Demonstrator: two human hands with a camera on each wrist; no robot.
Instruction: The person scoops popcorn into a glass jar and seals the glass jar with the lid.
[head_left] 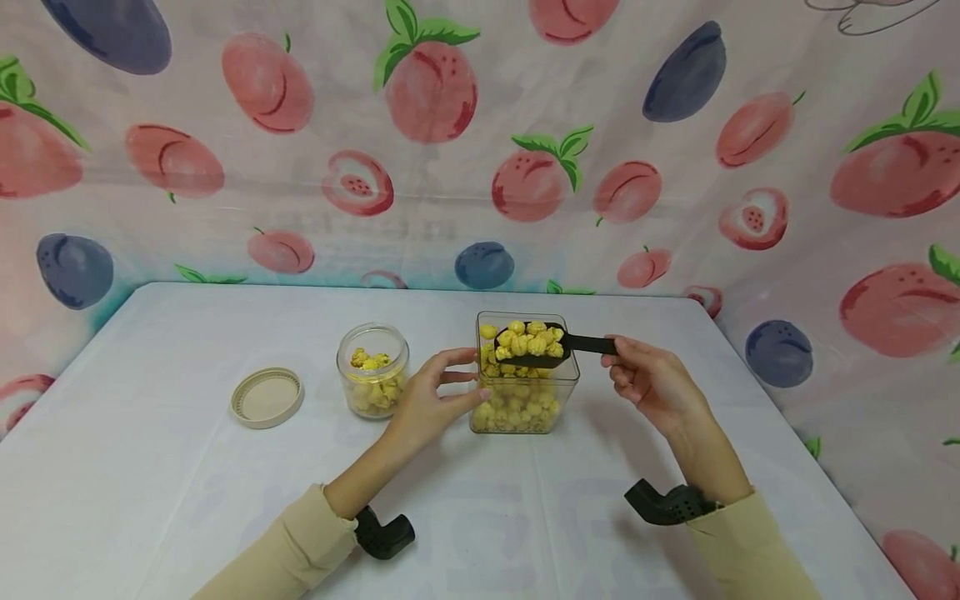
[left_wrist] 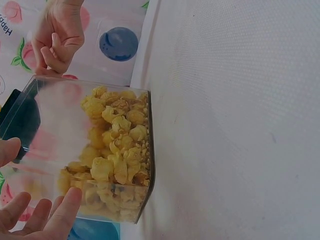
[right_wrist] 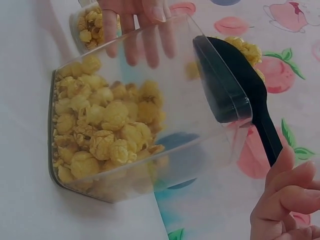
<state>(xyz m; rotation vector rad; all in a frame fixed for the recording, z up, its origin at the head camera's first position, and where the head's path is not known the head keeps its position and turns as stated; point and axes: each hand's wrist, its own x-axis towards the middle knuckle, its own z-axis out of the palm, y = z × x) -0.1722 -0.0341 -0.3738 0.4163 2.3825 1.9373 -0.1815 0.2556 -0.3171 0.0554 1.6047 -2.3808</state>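
The right hand (head_left: 651, 385) pinched the handle of a black scoop (head_left: 551, 343) between thumb and curled fingers, and the scoop sat heaped with yellow popcorn right over the open top of the square clear box (head_left: 525, 392). The scoop's bowl hovered at rim level, just inside the box's mouth, handle sticking out to the right. From the right wrist view the scoop (right_wrist: 235, 90) showed its dark underside against the clear wall, with the popcorn (right_wrist: 100, 130) piled in the lower half of the box (right_wrist: 190, 160) beneath it.

The left hand (head_left: 431, 400) steadied that box from its left side, fingers spread and nearly straight, fingertips laid against the wall, thumb near the top edge; it pressed rather than wrapped. In the left wrist view the fingertips (left_wrist: 62, 212) lay against the clear wall of the box (left_wrist: 60, 100), with the popcorn (left_wrist: 117, 145) behind it.

The box stood at the middle of the white counter (head_left: 150, 467). Just beside the left hand, to its left, was a round glass jar (head_left: 372, 369), open-topped, part full of the same popcorn. Farther left, apart from the jar, a beige round lid (head_left: 267, 397) lay flat on the counter. A cloth printed with peaches and plums (head_left: 675, 150) hung behind and to the sides.
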